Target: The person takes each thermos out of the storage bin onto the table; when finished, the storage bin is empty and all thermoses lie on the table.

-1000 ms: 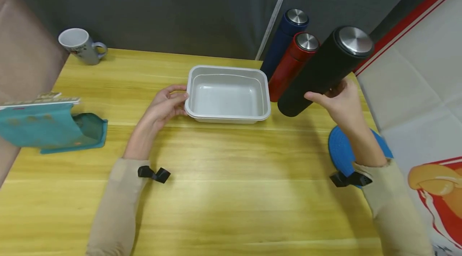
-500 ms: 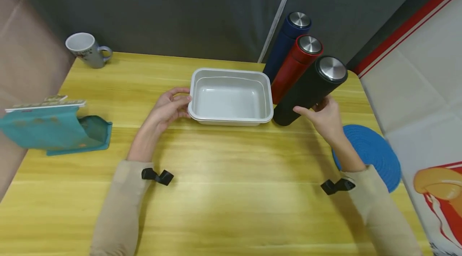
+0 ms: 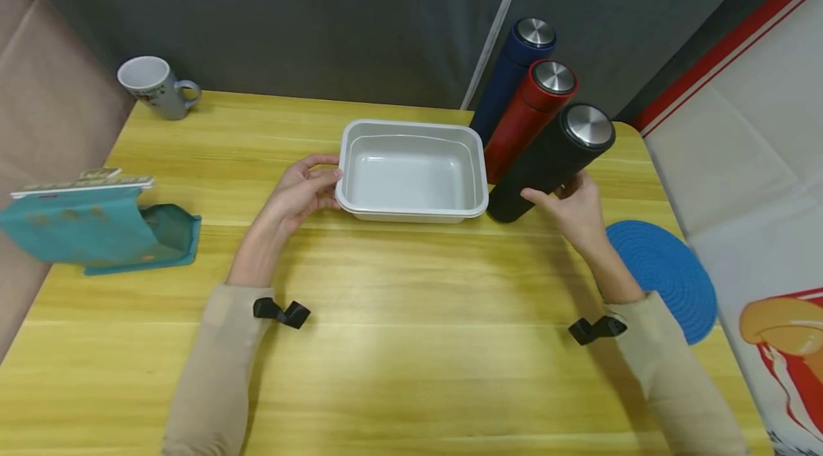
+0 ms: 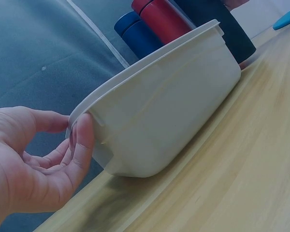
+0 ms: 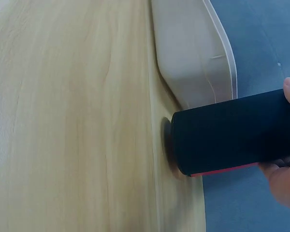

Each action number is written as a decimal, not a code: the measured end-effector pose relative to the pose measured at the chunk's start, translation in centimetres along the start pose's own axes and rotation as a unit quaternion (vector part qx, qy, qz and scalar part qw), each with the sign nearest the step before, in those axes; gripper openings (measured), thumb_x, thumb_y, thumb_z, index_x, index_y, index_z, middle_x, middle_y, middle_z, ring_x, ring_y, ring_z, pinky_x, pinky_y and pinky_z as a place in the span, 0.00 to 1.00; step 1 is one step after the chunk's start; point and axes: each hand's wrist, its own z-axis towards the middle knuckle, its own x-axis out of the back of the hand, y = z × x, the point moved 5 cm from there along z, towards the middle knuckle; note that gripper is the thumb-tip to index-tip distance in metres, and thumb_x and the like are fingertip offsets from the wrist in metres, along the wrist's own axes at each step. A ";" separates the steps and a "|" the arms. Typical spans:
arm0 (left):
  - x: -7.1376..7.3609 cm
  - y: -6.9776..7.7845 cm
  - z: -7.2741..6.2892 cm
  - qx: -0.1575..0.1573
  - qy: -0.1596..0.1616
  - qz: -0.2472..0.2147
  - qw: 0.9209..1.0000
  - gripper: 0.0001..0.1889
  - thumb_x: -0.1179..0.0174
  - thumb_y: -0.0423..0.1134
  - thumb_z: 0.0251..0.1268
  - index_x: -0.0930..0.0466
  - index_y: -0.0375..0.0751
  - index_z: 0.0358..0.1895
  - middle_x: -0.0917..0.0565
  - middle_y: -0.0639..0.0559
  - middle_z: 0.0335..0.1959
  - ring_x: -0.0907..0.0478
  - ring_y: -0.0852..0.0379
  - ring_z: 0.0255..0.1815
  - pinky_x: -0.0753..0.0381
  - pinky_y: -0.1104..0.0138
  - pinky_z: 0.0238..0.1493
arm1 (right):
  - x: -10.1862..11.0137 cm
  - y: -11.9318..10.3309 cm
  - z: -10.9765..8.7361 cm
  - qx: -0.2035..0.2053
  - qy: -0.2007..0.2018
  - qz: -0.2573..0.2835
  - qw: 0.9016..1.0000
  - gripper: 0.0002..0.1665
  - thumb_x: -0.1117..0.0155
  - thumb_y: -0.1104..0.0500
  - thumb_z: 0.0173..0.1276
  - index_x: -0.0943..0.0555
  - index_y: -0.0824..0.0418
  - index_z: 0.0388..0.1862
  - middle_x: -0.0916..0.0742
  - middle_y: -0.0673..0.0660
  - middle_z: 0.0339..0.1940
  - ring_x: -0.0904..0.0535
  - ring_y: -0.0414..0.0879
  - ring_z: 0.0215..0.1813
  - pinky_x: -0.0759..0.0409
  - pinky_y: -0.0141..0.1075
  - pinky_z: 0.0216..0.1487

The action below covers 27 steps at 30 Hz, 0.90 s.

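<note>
My left hand (image 3: 298,191) holds the left end of a white rectangular plastic container (image 3: 414,169), fingers and thumb at its rim. The left wrist view shows the container's outer wall (image 4: 169,106) and the fingers bent at its corner. On the other side, my right hand (image 3: 572,209) grips a black thermos (image 3: 546,159) with a silver lid, its thumb on the near side. This thermos stands beside the container's right end, close to a red thermos (image 3: 527,120) and a blue thermos (image 3: 508,70). Whether its base (image 5: 181,145) fully touches the table cannot be told.
A grey mug (image 3: 157,88) stands at the back left corner. At the left lies a teal bag (image 3: 83,224) with a patterned top edge. A round blue woven mat (image 3: 669,277) lies at the right. A dark grey partition (image 3: 289,20) rises behind the wooden table (image 3: 411,356).
My right hand has lowered the black thermos and brought it left, beside the red one and the container. Over the last half second it barely moves. The left hand stays at the container.
</note>
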 end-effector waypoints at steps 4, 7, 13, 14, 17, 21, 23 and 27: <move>0.0 -0.1 0.1 0.000 0.000 0.000 1.000 0.19 0.42 0.30 0.69 0.33 0.36 0.60 0.19 0.38 0.43 0.21 0.54 0.27 0.19 0.68 0.26 | -0.3 -1.3 -0.4 -0.001 -0.006 -0.001 1.000 0.32 0.26 0.66 0.56 0.29 0.68 0.58 0.21 0.47 0.43 0.24 0.38 0.44 0.25 0.25 0.45; 0.0 -0.1 0.1 -0.001 -0.001 0.000 1.000 0.19 0.42 0.30 0.69 0.33 0.36 0.60 0.19 0.38 0.42 0.21 0.54 0.27 0.19 0.68 0.26 | -0.5 -1.9 -0.7 -0.003 -0.010 -0.004 1.000 0.32 0.26 0.65 0.57 0.29 0.69 0.59 0.21 0.47 0.44 0.24 0.38 0.45 0.26 0.25 0.46; 0.0 0.0 0.1 -0.004 -0.004 0.001 1.000 0.18 0.43 0.30 0.69 0.34 0.36 0.59 0.19 0.40 0.40 0.21 0.54 0.26 0.19 0.68 0.26 | -0.5 0.4 0.1 -0.004 -0.008 -0.003 1.000 0.35 0.26 0.65 0.56 0.30 0.68 0.61 0.21 0.49 0.46 0.24 0.39 0.46 0.25 0.25 0.47; 0.0 0.0 0.1 -0.003 -0.007 0.000 1.000 0.18 0.43 0.30 0.69 0.34 0.36 0.59 0.19 0.40 0.40 0.21 0.54 0.26 0.19 0.68 0.26 | -0.5 0.7 0.2 -0.003 -0.008 -0.004 1.000 0.35 0.25 0.65 0.56 0.30 0.68 0.61 0.21 0.49 0.46 0.24 0.39 0.46 0.25 0.25 0.47; 0.0 0.0 0.1 0.000 -0.011 -0.007 1.000 0.18 0.42 0.29 0.68 0.34 0.36 0.59 0.18 0.41 0.38 0.22 0.55 0.26 0.19 0.68 0.26 | -0.6 1.0 0.3 0.004 -0.010 -0.003 1.000 0.35 0.25 0.65 0.56 0.30 0.67 0.61 0.21 0.49 0.47 0.24 0.39 0.47 0.25 0.25 0.48; 0.1 -0.1 0.1 0.000 -0.011 -0.011 1.000 0.18 0.42 0.29 0.68 0.34 0.36 0.58 0.18 0.41 0.39 0.21 0.55 0.26 0.19 0.68 0.26 | -0.6 1.2 0.3 0.010 -0.011 0.003 1.000 0.35 0.26 0.65 0.56 0.29 0.67 0.62 0.20 0.49 0.48 0.24 0.39 0.48 0.25 0.26 0.48; 0.1 0.0 0.0 0.001 -0.008 -0.011 1.000 0.18 0.42 0.29 0.68 0.34 0.36 0.59 0.18 0.41 0.39 0.21 0.55 0.27 0.19 0.68 0.26 | -0.7 1.2 0.4 0.012 -0.011 0.004 1.000 0.35 0.26 0.65 0.56 0.29 0.66 0.62 0.20 0.49 0.48 0.24 0.39 0.48 0.25 0.26 0.48; 0.1 0.0 0.1 0.003 -0.005 -0.009 1.000 0.18 0.42 0.29 0.68 0.33 0.36 0.59 0.18 0.41 0.39 0.21 0.55 0.27 0.19 0.68 0.26 | -0.7 1.2 0.4 0.010 -0.013 -0.003 1.000 0.35 0.26 0.65 0.57 0.30 0.66 0.62 0.21 0.50 0.48 0.24 0.40 0.48 0.25 0.26 0.48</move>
